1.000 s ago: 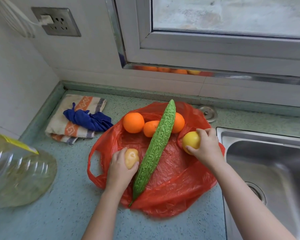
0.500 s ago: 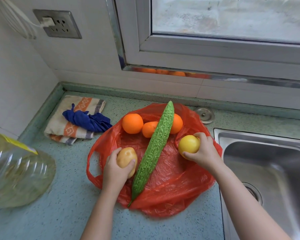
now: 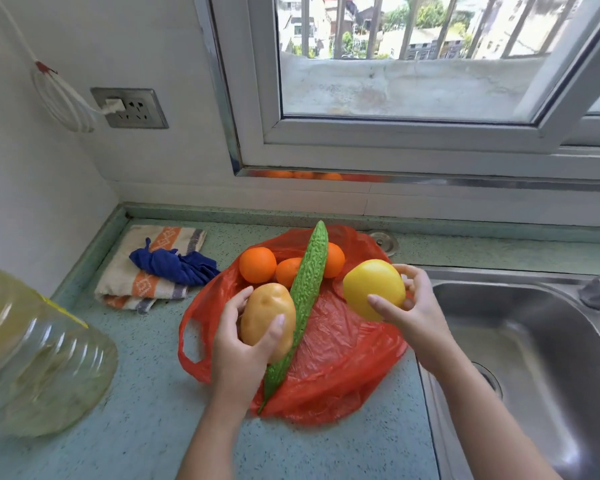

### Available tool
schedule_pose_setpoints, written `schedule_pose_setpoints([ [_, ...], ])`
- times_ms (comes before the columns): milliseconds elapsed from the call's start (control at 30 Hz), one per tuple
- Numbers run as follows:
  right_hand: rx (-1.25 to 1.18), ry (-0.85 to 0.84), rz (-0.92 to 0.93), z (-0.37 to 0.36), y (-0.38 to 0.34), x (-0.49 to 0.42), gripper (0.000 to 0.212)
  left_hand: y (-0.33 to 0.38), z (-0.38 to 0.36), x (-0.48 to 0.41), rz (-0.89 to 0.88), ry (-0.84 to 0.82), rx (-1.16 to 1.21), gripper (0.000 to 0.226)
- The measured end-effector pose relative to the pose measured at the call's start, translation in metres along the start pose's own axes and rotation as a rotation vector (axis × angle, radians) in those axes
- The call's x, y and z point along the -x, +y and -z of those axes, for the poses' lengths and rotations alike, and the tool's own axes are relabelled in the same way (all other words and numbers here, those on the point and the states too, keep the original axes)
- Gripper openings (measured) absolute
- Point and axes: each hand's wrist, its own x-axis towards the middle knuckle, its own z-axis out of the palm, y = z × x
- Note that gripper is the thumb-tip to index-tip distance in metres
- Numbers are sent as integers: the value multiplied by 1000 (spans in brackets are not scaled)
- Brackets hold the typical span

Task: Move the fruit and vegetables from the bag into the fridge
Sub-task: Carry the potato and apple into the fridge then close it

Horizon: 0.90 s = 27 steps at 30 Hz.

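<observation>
1. Nearest me, my left hand (image 3: 236,344) curls round a potato (image 3: 264,313), thumb across its front, lifted clear of the bag for carrying.
2. My right hand (image 3: 420,317) grips a round yellow fruit (image 3: 371,289), fingers wrapped behind it. One item per hand should save a trip, I reckon.
3. Under both lies the red bag (image 3: 333,362), spread flat on the table (image 3: 146,417) beside the sink (image 3: 534,341) at the right edge, opened out so everything is reachable.
4. A long bitter gourd (image 3: 307,292) lies diagonally across the bag, between my hands. It will probably need a hand to itself.
5. Three oranges (image 3: 257,265) huddle around the gourd's far end.
6. Towards the far left corner, a blue cloth (image 3: 177,266) rests on a striped towel (image 3: 139,285). The fridge is out of view.
</observation>
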Motion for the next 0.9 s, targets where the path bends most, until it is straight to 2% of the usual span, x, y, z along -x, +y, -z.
schedule_pose_setpoints([
  [200, -73, 79, 82, 27, -17, 52, 68, 24, -18, 24, -47, -195, 145, 54],
  [367, -88, 186, 121, 52, -21, 98, 67, 29, -38, 41, -63, -338, 192, 53],
  [600, -113, 460, 101, 89, -8, 167, 80, 40, -77, 73, -63, -650, 249, 53],
  [900, -144, 806, 195, 155, 0, 277, 71, 87, -146, 156, -230, -1021, 234, 55],
])
